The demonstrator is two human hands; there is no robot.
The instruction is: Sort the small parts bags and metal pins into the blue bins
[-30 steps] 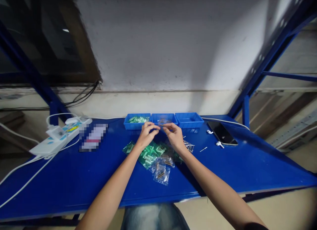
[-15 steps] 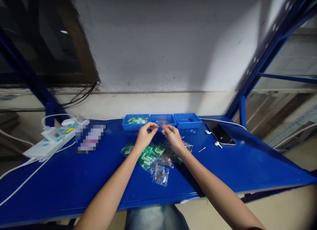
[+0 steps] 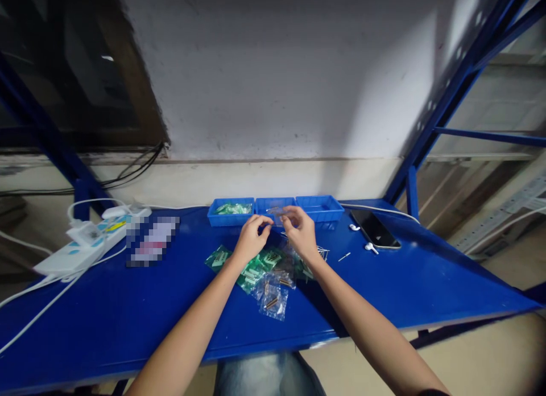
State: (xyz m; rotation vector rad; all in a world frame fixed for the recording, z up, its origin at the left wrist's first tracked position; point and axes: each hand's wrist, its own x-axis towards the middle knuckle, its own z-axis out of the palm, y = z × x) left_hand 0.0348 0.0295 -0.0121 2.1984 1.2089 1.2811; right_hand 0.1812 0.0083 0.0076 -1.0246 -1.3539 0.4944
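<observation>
Over the front of the blue bins, a small clear plastic bag (image 3: 277,218) is stretched between my hands, partly blurred. My left hand (image 3: 252,236) pinches its left edge between thumb and forefinger. On the other side, my right hand (image 3: 302,232) has its fingers closed on the bag's right part. Whether anything is inside the bag is too small to tell. Below my hands lie green bags (image 3: 251,275) with pale pieces inside. Clear bags (image 3: 273,302) with brass-coloured pins lie nearer me. Several thin metal pins (image 3: 323,251) show beside my right wrist.
Three blue bins line the back: the left bin (image 3: 230,219) has green bags, the middle bin (image 3: 263,205) clear bags, the right bin (image 3: 319,215) nothing visible. A phone (image 3: 375,230), white earbuds (image 3: 371,248) and a loose pin (image 3: 344,256) lie right; a power strip (image 3: 81,251) lies left.
My hands have moved slightly apart, and my right hand has turned and risen a little. The clear bag between them now shows more. The whole view has shifted slightly.
</observation>
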